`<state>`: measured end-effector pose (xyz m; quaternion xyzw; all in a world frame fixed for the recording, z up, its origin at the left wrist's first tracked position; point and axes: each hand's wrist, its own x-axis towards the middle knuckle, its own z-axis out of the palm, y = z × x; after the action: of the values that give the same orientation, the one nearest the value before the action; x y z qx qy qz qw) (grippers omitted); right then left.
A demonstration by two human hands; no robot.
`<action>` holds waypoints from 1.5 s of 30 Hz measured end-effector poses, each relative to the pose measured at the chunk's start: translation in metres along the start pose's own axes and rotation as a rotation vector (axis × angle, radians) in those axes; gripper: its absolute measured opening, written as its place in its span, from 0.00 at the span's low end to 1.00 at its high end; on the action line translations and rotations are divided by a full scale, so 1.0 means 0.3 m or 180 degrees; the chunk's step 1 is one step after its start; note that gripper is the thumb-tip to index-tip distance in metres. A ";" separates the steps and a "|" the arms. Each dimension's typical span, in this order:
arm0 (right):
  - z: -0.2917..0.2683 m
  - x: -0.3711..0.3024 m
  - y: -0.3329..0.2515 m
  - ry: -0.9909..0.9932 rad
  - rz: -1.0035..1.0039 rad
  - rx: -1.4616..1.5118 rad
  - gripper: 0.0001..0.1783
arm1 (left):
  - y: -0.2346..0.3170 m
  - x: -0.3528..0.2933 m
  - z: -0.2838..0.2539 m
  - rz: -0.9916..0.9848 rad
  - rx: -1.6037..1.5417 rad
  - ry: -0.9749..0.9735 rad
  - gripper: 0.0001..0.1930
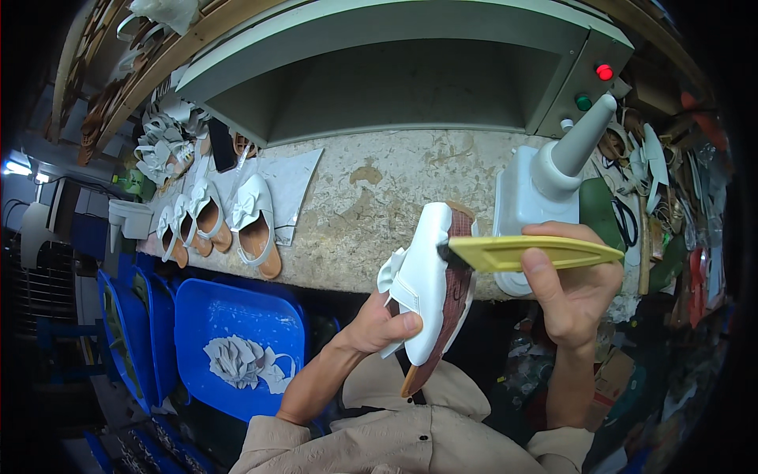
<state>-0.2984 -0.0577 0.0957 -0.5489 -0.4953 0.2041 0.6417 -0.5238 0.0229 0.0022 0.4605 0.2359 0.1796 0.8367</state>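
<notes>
My left hand (374,325) is wrapped round a white sandal (428,276) with a bow on its upper, holding it tilted on its side near the bench's front edge. The sandal's reddish-brown underside (456,304) faces right. Between the fingers and thumb of my right hand (580,288) is a yellow-handled brush (545,253). Its dark tip meets the edge of the sole, close to where the white upper ends. The fingers behind the sandal are partly hidden.
A white pot with a grey cone-shaped spout (535,193) stands on the workbench (371,237), right of the sandal. Several white bow sandals (254,229) line the left side. Behind is a grey hooded machine (387,35); below left, a blue tub (193,332) holds grey pieces.
</notes>
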 end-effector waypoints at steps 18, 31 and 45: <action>0.056 -0.148 0.005 -0.0532 -0.2047 -0.0959 0.16 | 0.001 0.023 0.040 -0.0038 0.0282 0.0322 0.47; 0.061 -0.242 0.048 -0.0060 -0.1566 -0.1009 0.16 | -0.010 0.011 0.025 0.0133 0.0065 0.0317 0.40; -0.061 -0.323 0.057 0.0546 -0.1269 -0.0289 0.15 | -0.044 0.003 0.003 0.0034 -0.0283 0.0869 0.34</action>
<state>-0.3190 -0.1395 0.0421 -0.4837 -0.5463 0.0032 0.6837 -0.5215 0.0160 -0.0089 0.3955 0.3369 0.2553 0.8154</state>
